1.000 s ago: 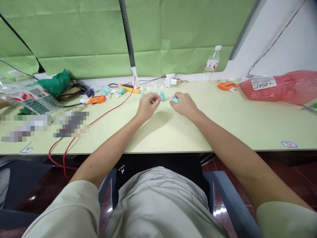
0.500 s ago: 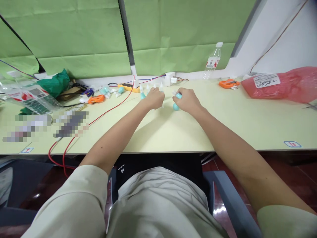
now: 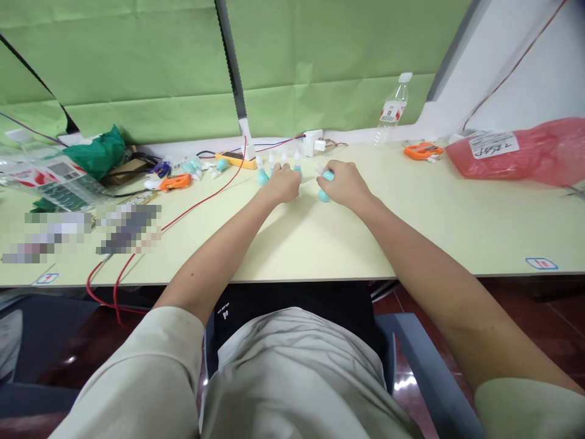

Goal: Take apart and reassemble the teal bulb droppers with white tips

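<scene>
Several small teal bottle-like pieces with white pointed tips stand in a cluster in the middle of the table. My left hand [image 3: 286, 183] is among them, fingers curled down; what they grip is hidden beneath the hand. A teal piece [image 3: 262, 177] stands just to its left, and another teal piece [image 3: 298, 171] shows behind its fingers. My right hand [image 3: 346, 182] is closed, thumb and fingers pinching a small teal piece [image 3: 328, 175] with a pale tip. Rounded teal shows below that thumb, close to the tabletop; whether it is the same piece I cannot tell.
A yellow multimeter [image 3: 235, 160] and a white plug block [image 3: 313, 142] sit at the back. A plastic bottle [image 3: 392, 114], an orange tool [image 3: 423, 150] and a red bag [image 3: 493, 160] are on the right. Left lie another bottle [image 3: 55, 174], a green bag [image 3: 101, 150] and red wire [image 3: 205, 202].
My left hand has come down slightly, and more of the teal pieces beside and behind it shows. My right hand keeps its pinch almost in place. The view has shifted a little.
</scene>
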`<control>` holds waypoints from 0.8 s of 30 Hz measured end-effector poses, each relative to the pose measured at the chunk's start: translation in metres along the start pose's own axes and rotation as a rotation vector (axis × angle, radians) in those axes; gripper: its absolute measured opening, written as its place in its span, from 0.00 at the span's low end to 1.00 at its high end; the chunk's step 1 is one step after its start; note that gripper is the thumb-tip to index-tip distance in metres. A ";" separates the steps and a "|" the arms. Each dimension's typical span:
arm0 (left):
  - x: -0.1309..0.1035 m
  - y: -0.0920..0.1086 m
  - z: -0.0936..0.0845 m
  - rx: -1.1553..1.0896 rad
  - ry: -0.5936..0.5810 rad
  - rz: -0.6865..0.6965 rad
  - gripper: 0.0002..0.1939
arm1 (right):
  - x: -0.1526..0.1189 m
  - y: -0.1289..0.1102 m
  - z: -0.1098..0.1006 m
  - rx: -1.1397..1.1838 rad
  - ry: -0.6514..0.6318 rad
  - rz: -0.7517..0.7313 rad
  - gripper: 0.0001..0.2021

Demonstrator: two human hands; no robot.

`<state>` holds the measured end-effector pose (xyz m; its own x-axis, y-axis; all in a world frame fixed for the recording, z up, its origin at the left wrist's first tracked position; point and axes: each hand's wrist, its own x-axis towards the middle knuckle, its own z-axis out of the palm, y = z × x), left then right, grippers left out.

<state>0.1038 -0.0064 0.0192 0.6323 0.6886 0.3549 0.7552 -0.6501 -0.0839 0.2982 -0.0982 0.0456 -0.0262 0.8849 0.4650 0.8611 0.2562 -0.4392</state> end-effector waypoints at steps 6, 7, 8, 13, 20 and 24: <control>-0.010 0.002 -0.006 -0.005 -0.003 -0.029 0.07 | -0.001 -0.001 -0.001 0.002 -0.011 0.025 0.10; -0.012 0.002 -0.007 0.001 -0.014 -0.035 0.07 | -0.001 -0.001 -0.001 0.002 -0.010 0.023 0.10; -0.013 0.003 -0.008 -0.001 -0.020 -0.039 0.08 | -0.001 -0.001 0.000 0.001 -0.008 0.020 0.10; -0.015 0.006 -0.007 0.000 -0.020 -0.038 0.06 | -0.001 -0.001 0.000 0.001 -0.009 0.008 0.10; -0.012 0.006 0.002 -0.023 0.039 -0.006 0.02 | -0.002 -0.003 -0.001 0.014 -0.026 0.016 0.09; -0.014 0.012 -0.006 0.039 -0.015 -0.032 0.04 | -0.002 -0.003 0.000 -0.001 -0.021 0.008 0.08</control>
<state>0.1027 -0.0259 0.0191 0.6104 0.7137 0.3436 0.7807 -0.6152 -0.1093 0.2960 -0.1008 0.0463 -0.0296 0.8948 0.4455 0.8616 0.2488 -0.4424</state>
